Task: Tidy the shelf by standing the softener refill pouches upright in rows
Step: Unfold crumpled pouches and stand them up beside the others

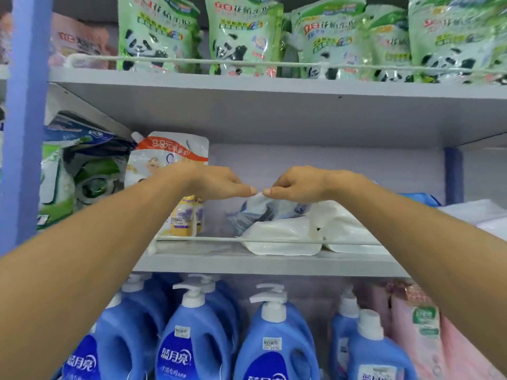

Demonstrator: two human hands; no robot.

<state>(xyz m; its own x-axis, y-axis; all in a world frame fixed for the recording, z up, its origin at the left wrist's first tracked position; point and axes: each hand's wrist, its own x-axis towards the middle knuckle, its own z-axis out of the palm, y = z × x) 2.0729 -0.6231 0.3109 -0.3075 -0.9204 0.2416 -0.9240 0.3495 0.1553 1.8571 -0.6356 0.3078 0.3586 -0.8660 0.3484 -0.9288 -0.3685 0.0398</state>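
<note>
White pouch (277,231) pinched in left grip (219,182) and right grip (299,185), beside "9.9元" pouch (170,157).

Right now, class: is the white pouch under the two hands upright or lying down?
Lying down. The white pouch rests flat on the middle shelf; both hands pinch its raised top edge.

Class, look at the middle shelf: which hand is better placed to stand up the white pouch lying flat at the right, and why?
Likely the right hand. It hovers over the flat white pouch, while the left hand is nearer the upright pouch. Both pinch the crumpled pouch now.
</note>
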